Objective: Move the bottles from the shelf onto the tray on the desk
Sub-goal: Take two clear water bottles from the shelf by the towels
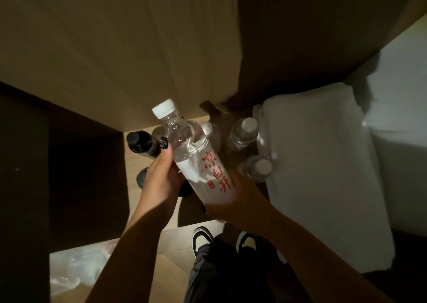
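Dim wooden shelf (pixel 147 210) recess, viewed steeply from above; light poor. Right hand (pixel 233 201) wraps the base of a clear water bottle (pixel 198 159) with white cap and red lettering, held tilted above the shelf's front edge. Left hand (pixel 161 175) grips the same bottle at mid-body. Judged step: lifting one bottle out. Next move calls for carrying it to the tray on the desk; neither is in view. On the shelf: a dark-capped bottle (pixel 141 142) near the left wall, several clear bottles (pixel 245 134) toward the back right. White bundle (pixel 323 175) beside them; contents cannot be told.
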Tool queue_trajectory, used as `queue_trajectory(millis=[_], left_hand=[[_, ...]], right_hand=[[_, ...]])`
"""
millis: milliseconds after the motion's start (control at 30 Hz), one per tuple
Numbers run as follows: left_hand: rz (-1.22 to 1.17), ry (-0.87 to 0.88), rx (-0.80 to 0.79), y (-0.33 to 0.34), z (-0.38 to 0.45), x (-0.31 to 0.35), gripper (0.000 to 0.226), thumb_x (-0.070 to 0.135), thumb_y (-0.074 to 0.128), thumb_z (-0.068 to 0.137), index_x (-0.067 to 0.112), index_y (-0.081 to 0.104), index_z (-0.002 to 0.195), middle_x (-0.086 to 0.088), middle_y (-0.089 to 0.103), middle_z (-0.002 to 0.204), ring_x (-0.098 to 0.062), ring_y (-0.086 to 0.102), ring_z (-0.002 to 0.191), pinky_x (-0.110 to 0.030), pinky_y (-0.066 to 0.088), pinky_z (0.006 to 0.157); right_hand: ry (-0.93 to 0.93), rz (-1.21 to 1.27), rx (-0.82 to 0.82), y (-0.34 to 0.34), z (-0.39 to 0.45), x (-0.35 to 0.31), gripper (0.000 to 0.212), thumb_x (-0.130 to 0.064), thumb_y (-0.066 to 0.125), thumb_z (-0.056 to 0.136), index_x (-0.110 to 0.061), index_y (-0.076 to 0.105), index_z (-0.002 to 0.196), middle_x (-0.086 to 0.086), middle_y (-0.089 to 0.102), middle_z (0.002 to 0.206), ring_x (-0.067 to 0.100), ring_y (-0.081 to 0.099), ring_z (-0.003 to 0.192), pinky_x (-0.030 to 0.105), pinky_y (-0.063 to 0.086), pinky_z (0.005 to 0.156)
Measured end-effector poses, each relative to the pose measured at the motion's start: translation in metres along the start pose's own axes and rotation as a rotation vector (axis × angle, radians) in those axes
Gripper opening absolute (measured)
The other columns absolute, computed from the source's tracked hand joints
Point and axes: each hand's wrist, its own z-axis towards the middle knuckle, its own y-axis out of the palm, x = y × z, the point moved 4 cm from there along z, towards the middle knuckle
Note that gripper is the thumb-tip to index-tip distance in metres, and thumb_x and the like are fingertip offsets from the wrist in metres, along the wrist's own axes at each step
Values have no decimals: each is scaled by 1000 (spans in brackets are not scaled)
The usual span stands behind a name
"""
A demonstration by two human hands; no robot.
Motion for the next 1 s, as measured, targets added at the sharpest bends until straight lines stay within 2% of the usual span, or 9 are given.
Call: queue_trajectory(millis=[133,267,333,433,533,600,767,867,1000], left_hand=[[-76,-156,31,22,5,-14,53,59,38,74,26,66,105,1,75,102,-18,68,101,-36,50,80],[-148,-276,142,31,6,-24,61,67,32,80,24,75,80,-3,76,81,-18,71,80,-35,51,71],[-205,-294,177,29,5,-27,72,67,23,89,25,77,68,-3,75,75,-16,71,71,-33,52,69],[-291,-320,235,21,4,-30,68,70,22,88,24,72,82,-5,75,71,-24,67,82,-38,50,74],[-314,-328,252,12,1,-33,69,71,26,86,23,74,74,-6,75,73,-29,63,91,-43,48,86],[-320,-340,260,8,1,-36,66,70,27,86,20,70,79,-7,73,70,-26,63,85,-41,48,84],[-360,-411,207,-1,-9,-50,57,54,63,66,14,64,106,-10,67,90,-24,64,82,-39,55,75],[-446,-358,82,-3,-19,-51,49,39,87,41,16,75,82,-6,69,79,-18,68,66,-30,58,61],[-439,-326,61,-6,-28,-51,61,37,94,19,14,78,73,-8,72,76,-18,70,64,-28,58,55]], right_hand=[[22,44,-41,1,-12,2,40,-1,77,73,-18,56,103,-6,63,92,-11,63,79,7,49,66],[37,-119,-129,-9,-20,-5,59,-19,84,68,-22,55,119,-4,65,116,6,62,109,28,52,94],[4,-215,-122,-19,-27,-13,54,-25,86,66,-28,59,113,-18,68,107,-5,63,102,18,52,90],[-189,-261,201,-39,-43,-24,45,-24,85,66,-39,61,100,-35,66,80,-16,63,84,3,49,71],[-293,-279,639,-62,-55,-10,42,-11,78,74,-27,60,108,-20,66,94,-5,63,90,10,52,72],[-288,-300,724,-71,-50,2,52,-18,75,74,-22,53,120,-18,55,110,-3,56,103,9,49,81],[-163,-279,540,-66,-10,39,82,-14,82,68,-26,38,137,-10,40,132,2,42,122,9,40,96],[-144,-245,557,-68,4,57,69,-12,79,70,-22,47,130,-1,52,129,15,51,120,35,49,99],[-154,-315,644,-79,11,54,50,-15,80,70,-24,54,112,-7,60,107,12,60,100,24,49,87]])
